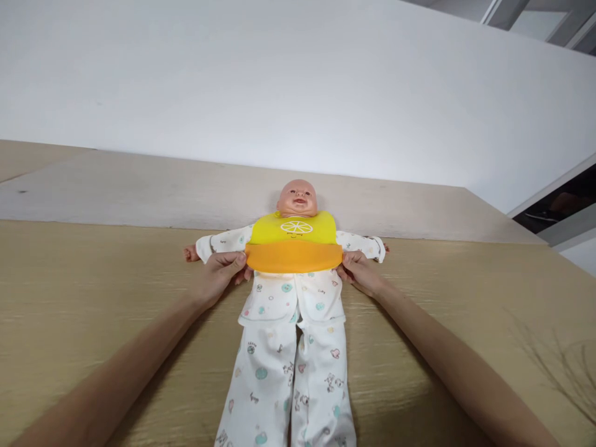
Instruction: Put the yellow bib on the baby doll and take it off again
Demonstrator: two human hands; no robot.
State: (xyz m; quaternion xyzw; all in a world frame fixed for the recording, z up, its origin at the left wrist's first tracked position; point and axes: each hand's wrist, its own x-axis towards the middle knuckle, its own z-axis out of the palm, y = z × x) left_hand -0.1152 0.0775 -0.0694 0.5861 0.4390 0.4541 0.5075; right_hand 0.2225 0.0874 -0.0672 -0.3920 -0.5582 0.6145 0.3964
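A baby doll (298,197) lies on its back, arms spread, dressed in a white printed top (274,298) and matching trousers (270,372). Round its neck and over the chest is a yellow bib (267,231) with a white citrus slice drawn on it. The bib's lower edge is an orange catch pocket (294,257). My left hand (226,268) pinches the pocket's left corner between thumb and fingers. At the opposite corner, my right hand (356,270) grips the pocket the same way. Some fingertips are hidden behind the bib.
The doll rests on a wooden tabletop (116,285), with a paler board strip (139,186) running behind its head. Beyond that rises a white panel (279,93). Thin dark twig-like lines show at the lower right, and a dark opening (559,202) lies at the right.
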